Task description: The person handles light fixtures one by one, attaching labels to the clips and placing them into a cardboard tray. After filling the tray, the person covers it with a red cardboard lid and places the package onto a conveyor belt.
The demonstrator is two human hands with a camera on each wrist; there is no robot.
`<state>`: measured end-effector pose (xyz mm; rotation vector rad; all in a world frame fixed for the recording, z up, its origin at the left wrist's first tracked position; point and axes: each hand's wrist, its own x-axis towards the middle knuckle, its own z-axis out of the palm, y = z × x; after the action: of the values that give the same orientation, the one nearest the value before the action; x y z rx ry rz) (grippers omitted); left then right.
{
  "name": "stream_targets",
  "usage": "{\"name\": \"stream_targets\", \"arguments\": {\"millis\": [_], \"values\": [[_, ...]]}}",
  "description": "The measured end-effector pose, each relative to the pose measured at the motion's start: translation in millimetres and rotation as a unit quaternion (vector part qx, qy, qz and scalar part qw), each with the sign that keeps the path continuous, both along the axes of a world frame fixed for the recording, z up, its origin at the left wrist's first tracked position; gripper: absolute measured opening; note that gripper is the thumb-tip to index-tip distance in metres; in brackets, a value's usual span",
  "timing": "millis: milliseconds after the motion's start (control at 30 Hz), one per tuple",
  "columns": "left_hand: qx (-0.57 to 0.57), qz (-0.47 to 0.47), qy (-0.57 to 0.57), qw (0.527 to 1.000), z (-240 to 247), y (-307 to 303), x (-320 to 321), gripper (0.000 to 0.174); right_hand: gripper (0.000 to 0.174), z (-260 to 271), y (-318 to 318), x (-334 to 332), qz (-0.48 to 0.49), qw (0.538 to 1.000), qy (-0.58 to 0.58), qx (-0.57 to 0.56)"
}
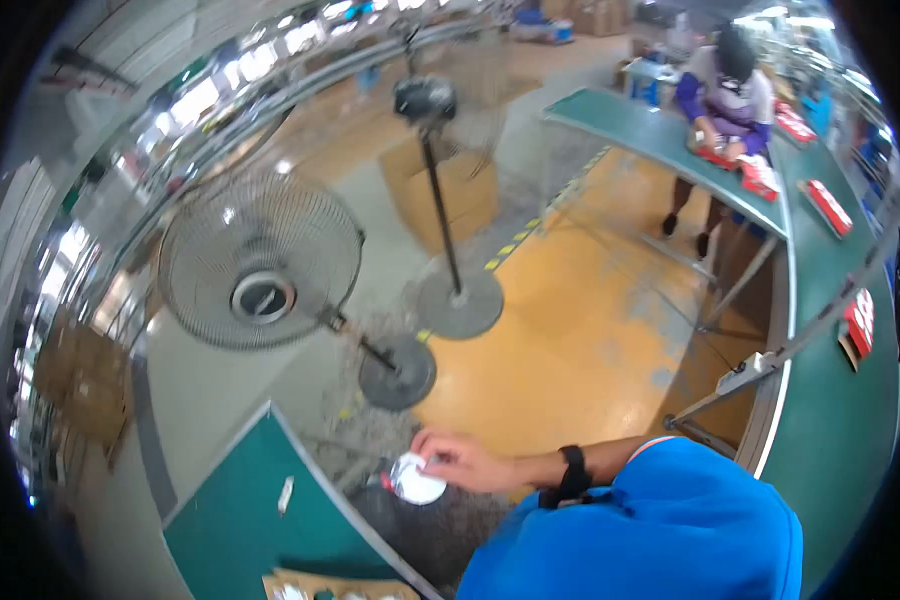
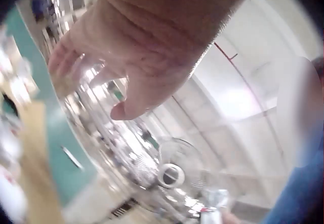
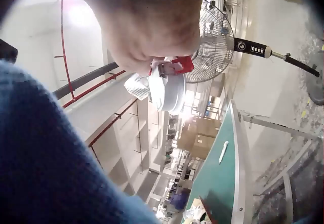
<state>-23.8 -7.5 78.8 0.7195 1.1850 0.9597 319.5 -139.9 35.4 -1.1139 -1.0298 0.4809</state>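
Note:
My right hand point(image 1: 465, 465), with a black band at the wrist, grips a round white item point(image 1: 417, 482) that has a red part at one side. The right wrist view shows that hand point(image 3: 152, 29) curled over the red part point(image 3: 183, 65), the white round body point(image 3: 168, 91) hanging beside it. A blurred silvery-white piece point(image 2: 216, 198) shows near the left wrist view's bottom edge. My left hand point(image 2: 139, 57) is held in the air with its fingers loosely extended and nothing in them; the head view does not show it.
On the green table point(image 1: 240, 490) lie a small white stick-like item point(image 1: 286, 495) and, at the near edge, an open cardboard box point(image 1: 355, 584) with contents. Two standing fans point(image 1: 262, 297) are beyond. A person point(image 1: 732, 95) handles red-and-white boxes at another green table point(image 1: 630, 122).

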Motion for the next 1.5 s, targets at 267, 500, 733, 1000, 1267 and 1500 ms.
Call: {"name": "stream_targets", "arguments": {"millis": [267,500,733,1000,1267,1500], "values": [[0.329,-0.355,-0.052,0.874,17.9,-94.9,273.7,0.051,0.013,15.6,-65.0,44.7,-0.053,0.988,0.082,0.124],[0.419,-0.379,-0.035,0.824,21.0,-134.6,330.9,0.053,0.034,18.9,-105.8,80.9,-0.105,0.972,0.133,0.162],[0.499,-0.419,-0.081,0.755,13.7,-129.1,351.7,0.063,0.045,16.9,-118.4,88.5,-0.044,0.985,0.162,0.034],[0.669,-0.34,0.034,0.66,20.8,-109.3,355.0,0.04,0.042,16.0,-98.8,78.6,-0.163,0.978,0.091,0.09],[0.589,-0.366,-0.016,0.72,13.9,-114.4,357.2,0.029,0.038,22.4,-96.3,79.8,-0.294,0.946,-0.112,0.077],[0.404,-0.456,-0.14,0.78,13.0,-109.7,364.5,0.016,0.038,25.7,-104.8,76.7,-0.264,0.958,-0.095,0.069]]}}
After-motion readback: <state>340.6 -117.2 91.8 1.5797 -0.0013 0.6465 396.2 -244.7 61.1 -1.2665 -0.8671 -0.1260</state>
